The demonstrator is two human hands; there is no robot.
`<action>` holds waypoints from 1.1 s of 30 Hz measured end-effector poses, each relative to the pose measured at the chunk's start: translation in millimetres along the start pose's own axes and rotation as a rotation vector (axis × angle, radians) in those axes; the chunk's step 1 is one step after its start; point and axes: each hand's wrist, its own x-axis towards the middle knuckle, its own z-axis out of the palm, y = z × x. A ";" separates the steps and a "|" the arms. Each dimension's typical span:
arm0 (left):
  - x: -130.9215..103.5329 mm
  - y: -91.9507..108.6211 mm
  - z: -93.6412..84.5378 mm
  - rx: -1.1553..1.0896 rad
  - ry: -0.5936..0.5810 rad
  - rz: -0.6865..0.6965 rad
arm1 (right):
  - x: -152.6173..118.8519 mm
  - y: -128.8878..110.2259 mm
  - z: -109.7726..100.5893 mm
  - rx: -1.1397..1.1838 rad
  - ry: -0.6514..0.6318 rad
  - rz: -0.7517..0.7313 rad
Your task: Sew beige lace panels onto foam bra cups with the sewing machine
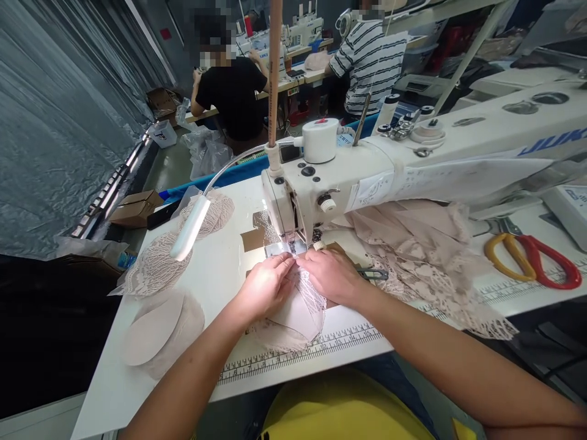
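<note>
White rectangular table [224,278], bearing a cream sewing machine [342,183] whose arm enters from the right. A crumpled heap of beige cloth and lace [413,244] lies right of the needle, reaching the near edge. Towards the left edge are two stacks of rounded beige lace pieces [156,269] [215,214]; a stack of smooth beige ovals [156,336] lies nearer the near left corner. Scissors with yellow and red handles [535,260] rest at the right, by the near edge. The rounded beige lace-trimmed piece [298,315] lies mid-table, from the needle area to the ruler strip along the near edge. The left hand [268,284] and right hand [332,275] press its far end, fingers together; whether either pinches it cannot be told. The action appears to be guiding layers at the needle; moving them further calls for flat cloth, even pressure and clear fingertips.
</note>
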 end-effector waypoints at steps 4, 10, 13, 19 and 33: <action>2.2 -4.9 1.3 0.093 -0.072 -0.020 | 0.2 -0.1 1.1 -0.002 0.013 0.013; 6.9 -10.5 -1.5 0.120 -0.120 -0.012 | 1.8 -2.5 -0.6 -0.026 0.006 0.023; 9.6 -17.0 -4.0 0.099 -0.136 0.006 | 3.3 -4.1 -0.9 -0.023 0.020 0.034; 14.4 -31.5 -6.6 0.074 -0.192 0.076 | 4.9 -5.5 0.5 -0.013 0.014 0.048; -14.8 9.2 -7.2 0.054 -0.013 -0.019 | -2.3 4.9 -4.6 0.106 0.108 0.059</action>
